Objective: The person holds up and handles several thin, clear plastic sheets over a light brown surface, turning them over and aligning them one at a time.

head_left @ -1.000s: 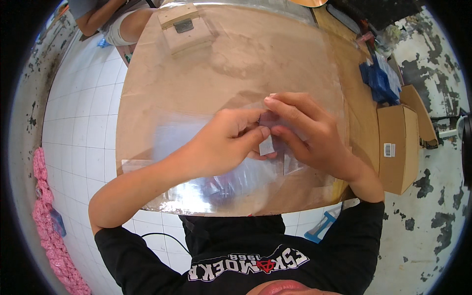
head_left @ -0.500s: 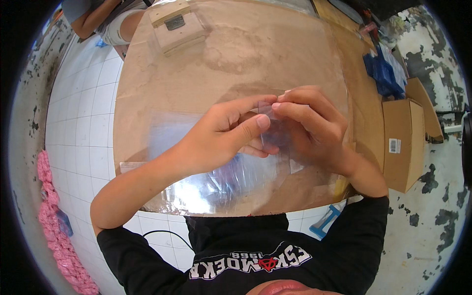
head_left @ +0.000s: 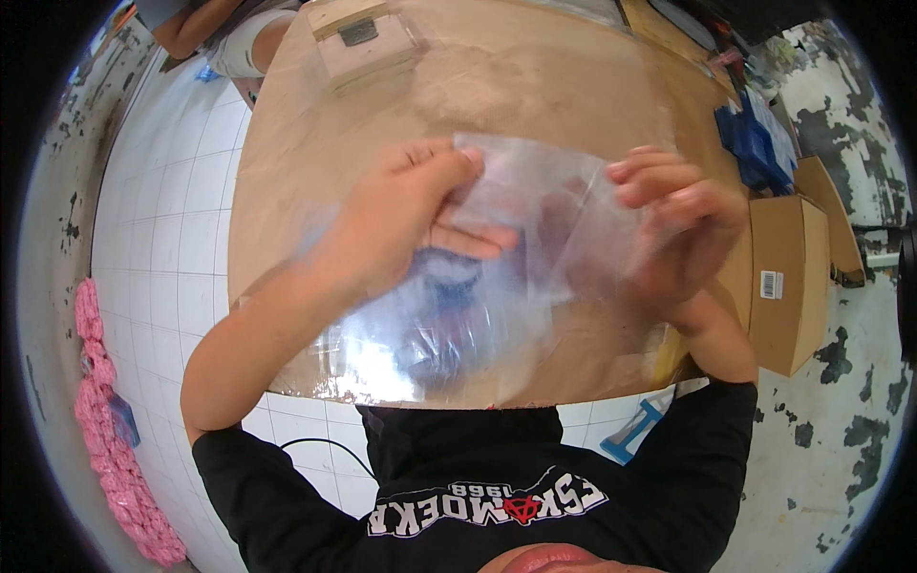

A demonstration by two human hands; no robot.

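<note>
Stretched out between my hands, above the brown-covered table (head_left: 458,95), is a thin clear plastic piece (head_left: 535,177), a sheet or a flat bag; I cannot tell which. My left hand (head_left: 406,205) pinches its upper left corner between thumb and forefinger, the lower fingers reaching behind it. At the right edge is my right hand (head_left: 683,215), blurred, its fingertips curled onto the plastic. Beneath the hands, shiny clear plastic (head_left: 430,339) lies on the near part of the table and reflects bright light.
A pale block with a grey piece (head_left: 363,48) sits at the table's far left. Another person's arm (head_left: 196,29) shows beyond it. To the right stand an open cardboard box (head_left: 788,286) and a blue item (head_left: 755,148). A pink bundle (head_left: 105,411) lies along the left wall.
My hands have drawn apart, the right one moving right and the left one slightly left. The clear plastic, bunched between the fingers before, is now spread out flat.
</note>
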